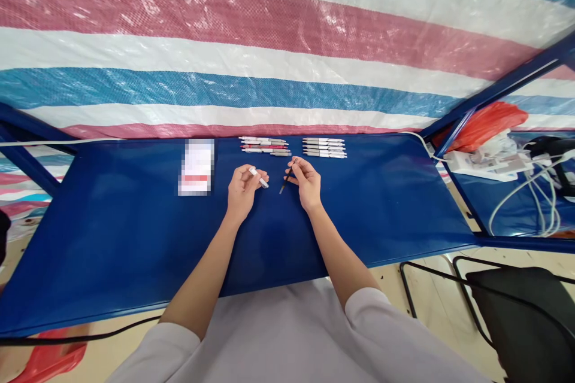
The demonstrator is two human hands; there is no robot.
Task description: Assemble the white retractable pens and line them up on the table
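Observation:
My left hand [242,190] is closed on a white pen barrel [259,177], which points down to the right between thumb and fingers. In my right hand [308,184] a thin dark pen refill [286,181] is pinched, its tip slanting down to the left. Both hands are held over the middle of the blue table, a short gap apart. Just beyond them lies a group of pens [264,145], white and grey with a red one among them. To its right, several white pens [324,148] lie side by side in a neat stack.
A blurred white paper [196,167] lies on the blue table [135,233] at the left. Striped sheeting [278,24] hangs behind. At the right stand a power strip with white cables [534,191], a red bag [489,122] and a black chair [521,311].

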